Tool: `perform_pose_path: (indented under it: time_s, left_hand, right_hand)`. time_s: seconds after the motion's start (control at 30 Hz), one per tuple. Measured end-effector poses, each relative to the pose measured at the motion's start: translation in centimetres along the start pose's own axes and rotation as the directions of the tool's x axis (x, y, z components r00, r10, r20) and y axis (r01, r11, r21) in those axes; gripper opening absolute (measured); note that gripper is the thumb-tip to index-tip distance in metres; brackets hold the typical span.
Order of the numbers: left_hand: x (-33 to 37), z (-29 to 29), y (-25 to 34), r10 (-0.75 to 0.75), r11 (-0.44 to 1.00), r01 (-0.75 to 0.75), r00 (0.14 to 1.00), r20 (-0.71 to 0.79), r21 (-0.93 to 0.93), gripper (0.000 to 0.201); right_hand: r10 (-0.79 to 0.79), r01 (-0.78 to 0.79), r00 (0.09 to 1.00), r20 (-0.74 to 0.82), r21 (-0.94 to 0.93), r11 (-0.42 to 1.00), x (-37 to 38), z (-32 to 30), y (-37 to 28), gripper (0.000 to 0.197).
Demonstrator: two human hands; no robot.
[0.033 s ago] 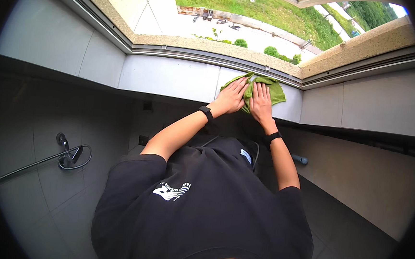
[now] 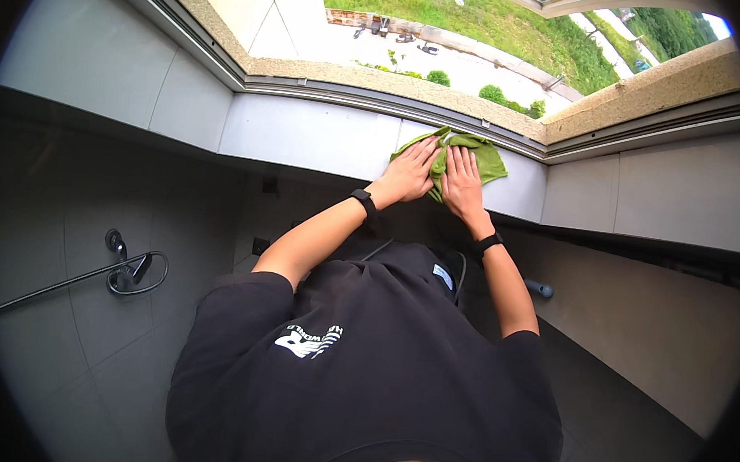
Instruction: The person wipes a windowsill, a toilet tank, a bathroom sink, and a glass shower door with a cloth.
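The left hand (image 2: 407,175) and right hand (image 2: 463,182) rest palm-down, side by side.

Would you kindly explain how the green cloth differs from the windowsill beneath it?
The cloth is green and the windowsill pale grey. The cloth is rumpled; the windowsill is flat. The windowsill extends past the cloth both ways. Both lie beneath the left hand and right hand.

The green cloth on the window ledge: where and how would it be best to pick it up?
Probably pinch the green cloth by its right edge, coming from the right: that flap spreads out beyond the right hand, while the left hand covers much of the other side.
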State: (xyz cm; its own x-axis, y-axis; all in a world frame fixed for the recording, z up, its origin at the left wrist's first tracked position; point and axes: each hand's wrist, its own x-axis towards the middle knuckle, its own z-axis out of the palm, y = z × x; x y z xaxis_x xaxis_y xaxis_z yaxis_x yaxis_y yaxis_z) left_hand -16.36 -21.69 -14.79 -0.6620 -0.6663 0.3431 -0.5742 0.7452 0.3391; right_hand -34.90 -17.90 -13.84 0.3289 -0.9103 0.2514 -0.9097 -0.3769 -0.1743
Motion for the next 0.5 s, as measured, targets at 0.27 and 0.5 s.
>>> perform_pose_path:
  time_s: [0.27, 0.5]
  left_hand:
    - [-11.0, -9.6, -8.8, -0.405, 0.903, 0.404, 0.914, -0.027, 0.147, 0.070]
    - [-20.4, -15.3, -16.3, -0.692, 0.683, 0.667, 0.721, -0.026, 0.298, 0.073]
  right_hand:
    - [-0.341, 0.347, 0.938, -0.064, 0.140, 0.927, 11.9, 6.5, -13.1, 0.055]
    - [-0.460, 0.460, 0.886, -0.060, 0.245, 0.854, 15.5, 9.9, -22.7, 0.057]
